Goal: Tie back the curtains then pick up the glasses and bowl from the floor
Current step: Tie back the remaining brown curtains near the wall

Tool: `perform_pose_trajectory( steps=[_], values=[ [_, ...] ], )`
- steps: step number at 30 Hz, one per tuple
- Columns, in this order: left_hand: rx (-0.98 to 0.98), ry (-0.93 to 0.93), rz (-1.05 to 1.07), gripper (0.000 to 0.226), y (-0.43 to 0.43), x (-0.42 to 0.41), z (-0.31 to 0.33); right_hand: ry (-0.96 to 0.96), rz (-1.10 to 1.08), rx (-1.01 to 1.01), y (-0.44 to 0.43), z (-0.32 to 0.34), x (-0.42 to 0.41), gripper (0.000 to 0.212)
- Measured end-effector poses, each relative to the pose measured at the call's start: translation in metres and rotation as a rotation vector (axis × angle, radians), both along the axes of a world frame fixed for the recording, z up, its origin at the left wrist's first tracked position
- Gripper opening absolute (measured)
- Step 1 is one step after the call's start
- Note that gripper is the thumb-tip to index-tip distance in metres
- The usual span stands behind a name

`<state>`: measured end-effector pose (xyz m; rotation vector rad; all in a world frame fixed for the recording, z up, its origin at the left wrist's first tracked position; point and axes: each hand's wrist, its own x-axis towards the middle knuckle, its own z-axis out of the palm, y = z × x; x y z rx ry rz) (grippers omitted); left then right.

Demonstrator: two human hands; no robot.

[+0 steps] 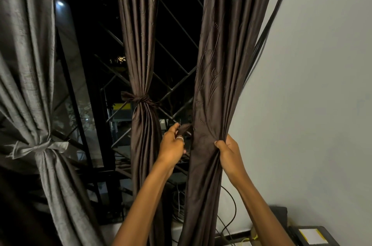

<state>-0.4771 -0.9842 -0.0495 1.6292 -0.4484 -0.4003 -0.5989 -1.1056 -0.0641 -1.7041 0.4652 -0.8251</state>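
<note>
Observed from my remote station.

- **Left hand** [172,146]: fingers curled, pinching the loose end of a dark tie strip [184,129] at the inner edge of the right-hand brown curtain [213,64].
- **Right hand** [229,155]: clenched on that curtain's outer edge, bunching the folds inward.
- **Purpose:** I judge this grip narrows the panel into a bundle so the strip can pass round it. The wrap is not yet made, and the cloth above hangs wide.
- **Middle brown curtain** [138,44]: already cinched by a knotted tie [141,99].
- **Grey curtain** [26,64], far left: likewise bound, with a bow [38,148]. This panel therefore looks like the last to secure.
- **Glasses and bowl:** not in view; the floor is mostly hidden.
- **Obstructions:**
  - A run of black cables [265,34] slants down the wall [312,84] just beside the curtain's outer edge and could be caught in the wrap.
  - The window grille [177,24] stands close behind the strip.
  - A loose cord [231,205] loops below, near a dark box [310,234] at lower right.
</note>
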Motion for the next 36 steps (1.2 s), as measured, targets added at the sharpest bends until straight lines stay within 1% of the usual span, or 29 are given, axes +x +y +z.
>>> perform_pose_trajectory(
  steps=[1, 3, 6, 8, 9, 11, 12, 13, 15, 17, 19, 21, 23, 26, 28, 30, 31, 32, 34, 36],
  values=[
    [0.037, -0.059, -0.014, 0.055, 0.002, -0.001, 0.002, 0.004, -0.002, -0.001, 0.001, 0.000, 0.000, 0.035],
    [0.047, -0.129, -0.054, 0.052, 0.005, -0.007, 0.007, -0.003, 0.003, -0.007, 0.005, 0.000, 0.001, 0.037],
    [0.050, -0.145, -0.119, 0.050, 0.008, -0.017, 0.013, -0.011, 0.019, -0.032, 0.014, 0.000, 0.003, 0.041],
    [0.044, -0.130, -0.157, 0.053, 0.004, -0.020, 0.014, -0.014, 0.025, -0.058, 0.020, 0.000, 0.004, 0.043],
    [0.058, -0.129, -0.171, 0.062, 0.003, -0.022, 0.016, -0.021, 0.031, -0.074, 0.024, 0.001, 0.004, 0.043],
    [0.110, -0.169, -0.219, 0.093, -0.001, -0.027, 0.020, -0.039, 0.042, -0.114, 0.032, 0.003, 0.003, 0.041],
    [0.128, -0.198, -0.254, 0.102, -0.003, -0.030, 0.022, -0.039, 0.043, -0.138, 0.036, 0.004, 0.002, 0.037],
    [0.123, -0.232, -0.275, 0.104, -0.005, -0.032, 0.022, -0.029, 0.041, -0.169, 0.039, 0.004, 0.002, 0.033],
    [0.120, -0.287, -0.266, 0.094, -0.009, -0.036, 0.025, 0.009, 0.019, -0.238, 0.043, 0.001, 0.004, 0.024],
    [0.136, -0.317, -0.223, 0.094, -0.013, -0.038, 0.026, 0.019, 0.011, -0.318, 0.044, -0.005, 0.007, 0.021],
    [0.175, -0.310, -0.175, 0.097, -0.015, -0.041, 0.027, 0.014, 0.021, -0.359, 0.046, -0.007, 0.008, 0.018],
    [0.194, -0.290, -0.129, 0.089, -0.016, -0.042, 0.028, 0.019, 0.048, -0.386, 0.048, -0.007, 0.006, 0.019],
    [0.212, -0.242, -0.086, 0.079, -0.017, -0.040, 0.030, 0.031, 0.077, -0.423, 0.049, -0.009, 0.005, 0.026],
    [0.170, -0.135, -0.065, 0.053, -0.019, -0.034, 0.031, 0.040, 0.126, -0.435, 0.049, -0.009, 0.004, 0.050],
    [0.123, -0.090, -0.079, 0.050, -0.016, -0.030, 0.031, 0.053, 0.213, -0.392, 0.046, -0.008, 0.002, 0.065],
    [0.059, -0.051, -0.082, 0.043, -0.012, -0.026, 0.033, 0.065, 0.272, -0.317, 0.037, -0.006, 0.000, 0.072],
    [0.039, -0.030, -0.084, 0.038, -0.010, -0.024, 0.034, 0.053, 0.249, -0.265, 0.031, -0.004, -0.001, 0.069],
    [0.022, -0.011, -0.089, 0.039, -0.008, -0.022, 0.035, 0.015, 0.180, -0.213, 0.024, -0.001, -0.001, 0.061],
    [-0.007, 0.017, -0.112, 0.050, -0.004, -0.019, 0.035, -0.093, -0.062, -0.114, 0.009, 0.007, 0.001, 0.037],
    [-0.023, 0.036, -0.153, 0.055, 0.002, -0.018, 0.035, -0.161, -0.309, -0.095, -0.010, 0.020, 0.003, 0.023]
  ],
)
